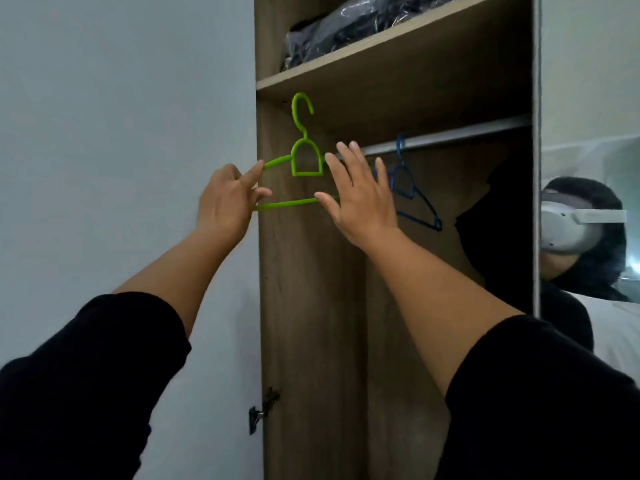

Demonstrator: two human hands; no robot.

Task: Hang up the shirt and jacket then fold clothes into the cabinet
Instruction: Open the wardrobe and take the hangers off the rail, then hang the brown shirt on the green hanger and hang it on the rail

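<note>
Green hanger held upright before cabinet, hook up, off rail, long axis left-right. Left hand pinches its left end; right hand spread, fingers straight, seemingly touching bottom bar. Rail lies up-right, nearer right hand.

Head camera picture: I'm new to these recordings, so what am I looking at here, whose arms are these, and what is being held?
There is no machine here. The single picture comes from a camera worn on a person's head, so both arms in black sleeves are that person's own.

They face an open wooden wardrobe. The left hand pinches the end of a green hanger, which is off the rail. The right hand is open with fingers spread, touching the hanger's other side.

A blue hanger hangs on the metal rail. On the shelf above lies a dark bundle in clear plastic. On the right, a mirror shows the person wearing the headset.
</note>
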